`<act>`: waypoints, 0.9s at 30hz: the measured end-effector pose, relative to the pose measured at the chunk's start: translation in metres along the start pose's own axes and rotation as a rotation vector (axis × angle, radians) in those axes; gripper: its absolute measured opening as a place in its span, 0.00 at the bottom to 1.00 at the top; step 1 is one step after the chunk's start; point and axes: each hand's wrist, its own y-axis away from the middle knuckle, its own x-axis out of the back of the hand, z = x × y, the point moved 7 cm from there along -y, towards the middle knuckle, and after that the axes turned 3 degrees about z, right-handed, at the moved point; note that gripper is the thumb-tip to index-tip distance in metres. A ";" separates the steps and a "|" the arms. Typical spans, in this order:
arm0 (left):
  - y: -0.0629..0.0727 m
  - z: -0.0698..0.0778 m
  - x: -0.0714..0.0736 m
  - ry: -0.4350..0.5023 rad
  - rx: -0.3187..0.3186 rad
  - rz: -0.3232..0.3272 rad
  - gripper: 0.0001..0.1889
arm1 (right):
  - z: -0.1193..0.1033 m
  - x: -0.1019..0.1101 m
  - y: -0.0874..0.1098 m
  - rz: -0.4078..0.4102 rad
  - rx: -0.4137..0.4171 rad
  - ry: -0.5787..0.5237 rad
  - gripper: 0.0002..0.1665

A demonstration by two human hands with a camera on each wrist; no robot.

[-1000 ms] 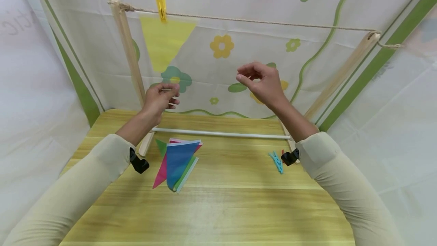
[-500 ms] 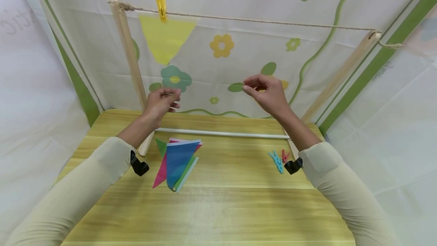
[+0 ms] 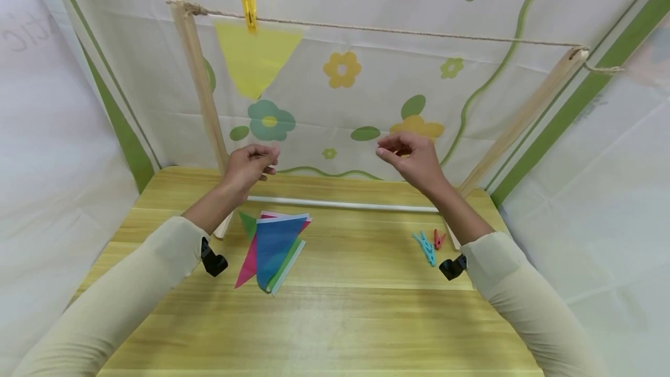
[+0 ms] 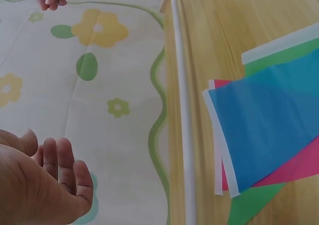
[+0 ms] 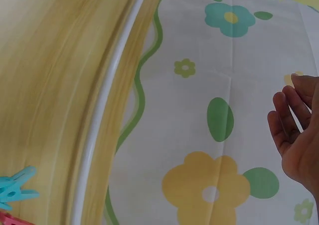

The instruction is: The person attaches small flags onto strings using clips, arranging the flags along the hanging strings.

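My left hand [image 3: 250, 167] hovers over the back left of the table with loosely bent fingers and nothing in them. Below it lies a small pile of pennants, a blue pennant [image 3: 277, 246] on top with pink and green ones under it. My right hand [image 3: 413, 159] hangs in the air at the right, its fingers loosely bent and holding nothing. Nearest beneath it are a blue clothespin [image 3: 426, 249] and a red clothespin [image 3: 438, 239] on the table. A yellow pennant [image 3: 255, 57] hangs from the twine [image 3: 392, 31], held by a yellow clothespin [image 3: 248, 6].
A wooden post [image 3: 201, 86] at the left and another wooden post [image 3: 523, 115] at the right carry the twine. A white rod [image 3: 340, 205] joins their bases across the wooden table [image 3: 335, 324]. Behind stands a flower-printed cloth [image 3: 314, 109].
Both hands have sunk lower, away from the twine, the right also shifting slightly rightward. The yellow pennant has swung a little. The red clothespin has come into fuller view.
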 end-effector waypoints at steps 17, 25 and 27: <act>0.001 -0.027 -0.008 -0.053 0.044 -0.056 0.26 | 0.034 0.000 0.027 -0.053 -0.103 0.056 0.12; 0.001 -0.039 -0.007 -0.074 0.050 -0.053 0.26 | 0.049 0.000 0.042 -0.083 -0.155 0.099 0.15; 0.002 -0.043 -0.008 -0.072 0.047 -0.053 0.25 | 0.054 0.000 0.046 -0.091 -0.169 0.095 0.15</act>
